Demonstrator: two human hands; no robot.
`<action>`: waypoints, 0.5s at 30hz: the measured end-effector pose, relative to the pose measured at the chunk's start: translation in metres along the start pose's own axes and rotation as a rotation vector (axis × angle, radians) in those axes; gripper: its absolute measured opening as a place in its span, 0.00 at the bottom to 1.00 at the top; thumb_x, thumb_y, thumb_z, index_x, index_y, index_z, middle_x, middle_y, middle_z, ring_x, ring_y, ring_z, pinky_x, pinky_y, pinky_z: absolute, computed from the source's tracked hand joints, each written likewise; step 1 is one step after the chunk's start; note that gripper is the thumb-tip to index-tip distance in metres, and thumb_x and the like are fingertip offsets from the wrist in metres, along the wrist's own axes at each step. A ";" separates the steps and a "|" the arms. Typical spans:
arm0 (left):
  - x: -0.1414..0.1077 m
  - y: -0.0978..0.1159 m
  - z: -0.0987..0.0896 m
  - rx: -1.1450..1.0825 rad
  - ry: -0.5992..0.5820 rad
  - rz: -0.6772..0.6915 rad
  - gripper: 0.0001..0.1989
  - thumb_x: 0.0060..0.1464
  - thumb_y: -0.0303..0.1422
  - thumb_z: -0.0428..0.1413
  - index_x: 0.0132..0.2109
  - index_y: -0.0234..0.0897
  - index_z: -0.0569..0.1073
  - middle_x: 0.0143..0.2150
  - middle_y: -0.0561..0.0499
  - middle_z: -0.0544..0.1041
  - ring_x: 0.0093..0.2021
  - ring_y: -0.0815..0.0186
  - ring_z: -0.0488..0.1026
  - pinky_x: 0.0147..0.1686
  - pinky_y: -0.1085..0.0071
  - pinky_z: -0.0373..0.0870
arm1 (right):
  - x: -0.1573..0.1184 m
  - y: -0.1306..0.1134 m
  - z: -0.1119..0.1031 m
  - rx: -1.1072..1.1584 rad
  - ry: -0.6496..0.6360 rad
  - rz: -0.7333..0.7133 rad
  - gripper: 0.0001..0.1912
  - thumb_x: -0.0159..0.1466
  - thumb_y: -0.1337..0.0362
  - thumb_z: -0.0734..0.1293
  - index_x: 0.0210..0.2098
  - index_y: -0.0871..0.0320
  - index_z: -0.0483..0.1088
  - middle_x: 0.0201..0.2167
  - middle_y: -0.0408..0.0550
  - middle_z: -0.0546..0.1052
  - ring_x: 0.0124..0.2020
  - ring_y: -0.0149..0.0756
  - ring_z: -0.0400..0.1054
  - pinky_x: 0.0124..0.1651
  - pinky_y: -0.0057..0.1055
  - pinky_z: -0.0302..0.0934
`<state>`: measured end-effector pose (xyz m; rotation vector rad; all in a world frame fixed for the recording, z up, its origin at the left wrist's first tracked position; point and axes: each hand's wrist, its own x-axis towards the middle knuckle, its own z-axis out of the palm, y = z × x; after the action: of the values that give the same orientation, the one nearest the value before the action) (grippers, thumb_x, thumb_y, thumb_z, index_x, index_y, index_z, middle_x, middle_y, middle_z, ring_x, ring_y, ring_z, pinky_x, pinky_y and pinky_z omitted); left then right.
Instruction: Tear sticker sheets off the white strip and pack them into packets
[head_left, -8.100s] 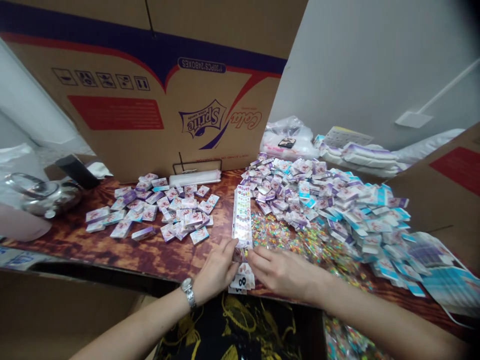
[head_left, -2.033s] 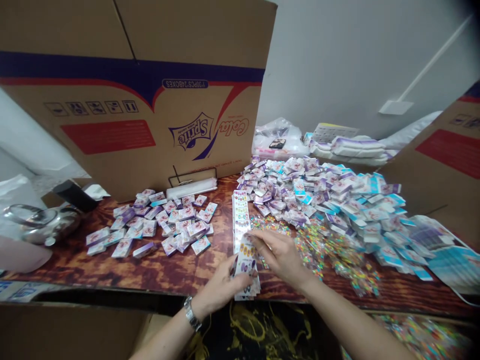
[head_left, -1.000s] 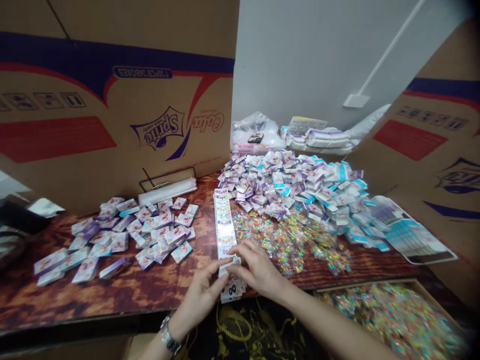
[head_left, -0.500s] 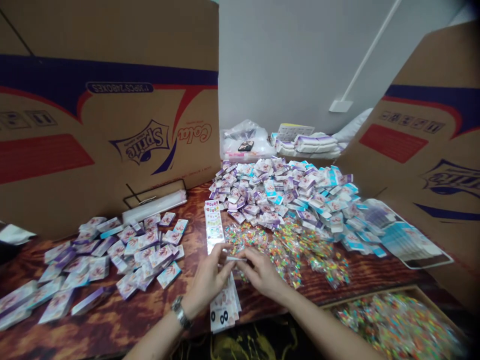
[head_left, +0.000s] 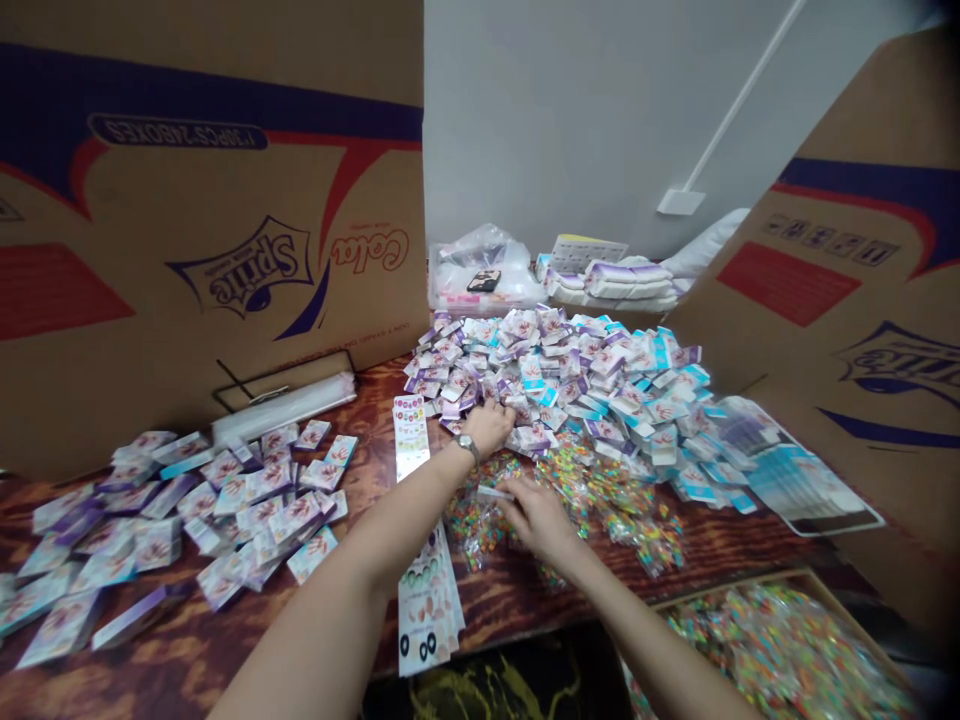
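2 cardboard cartons [head_left: 225, 190] flank the desk [head_left: 375, 402] at left and right; a heap of small boxes [head_left: 600, 370] spreads between them, candy packets [head_left: 596, 490] in front; the left forearm [head_left: 367, 560] crosses the sticker sheets [head_left: 426, 615], hiding their middle; the left hand [head_left: 490, 430] is at the heap's near edge, its grip impossible to tell; the right hand [head_left: 541, 515] pinches a small white piece [head_left: 493, 492] over the packets.

My feed shows small boxes [head_left: 531, 372] white with purple or light-blue edges; packets [head_left: 645, 530] speckled orange, green, yellow; strips [head_left: 421, 608] white, rows of coloured ovals; worktop [head_left: 373, 430] mottled red-brown; left carton [head_left: 225, 205] brown, navy band.
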<state>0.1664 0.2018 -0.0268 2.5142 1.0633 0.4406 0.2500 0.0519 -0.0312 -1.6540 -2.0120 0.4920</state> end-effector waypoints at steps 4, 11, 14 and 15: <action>-0.017 -0.004 -0.028 -0.103 0.092 -0.022 0.19 0.55 0.23 0.52 0.54 0.34 0.67 0.44 0.41 0.73 0.48 0.56 0.69 0.47 0.59 0.66 | 0.002 0.011 -0.013 -0.005 0.014 0.048 0.10 0.64 0.66 0.58 0.42 0.57 0.68 0.37 0.50 0.73 0.39 0.39 0.67 0.42 0.31 0.58; -0.090 -0.028 -0.095 -0.465 0.343 -0.213 0.22 0.57 0.24 0.43 0.57 0.35 0.64 0.45 0.44 0.74 0.38 0.65 0.73 0.39 0.66 0.72 | 0.024 0.024 -0.010 -0.058 0.014 0.162 0.11 0.65 0.64 0.55 0.40 0.58 0.67 0.32 0.46 0.74 0.32 0.36 0.68 0.35 0.28 0.57; -0.129 -0.034 -0.102 -1.184 0.370 -0.450 0.18 0.52 0.26 0.52 0.51 0.34 0.69 0.43 0.46 0.74 0.33 0.69 0.75 0.34 0.72 0.74 | 0.043 0.026 0.002 -0.107 -0.038 0.183 0.09 0.64 0.64 0.57 0.39 0.57 0.68 0.32 0.45 0.75 0.32 0.35 0.68 0.34 0.26 0.55; -0.141 -0.034 -0.102 -1.325 0.390 -0.508 0.16 0.51 0.25 0.54 0.48 0.33 0.70 0.43 0.46 0.74 0.32 0.71 0.75 0.34 0.74 0.74 | 0.048 0.026 0.006 -0.129 -0.060 0.184 0.08 0.62 0.65 0.59 0.38 0.58 0.69 0.32 0.46 0.75 0.33 0.36 0.69 0.34 0.26 0.55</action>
<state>0.0089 0.1424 0.0282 0.9857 0.9681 1.0455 0.2600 0.1046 -0.0443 -1.9357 -1.9797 0.4901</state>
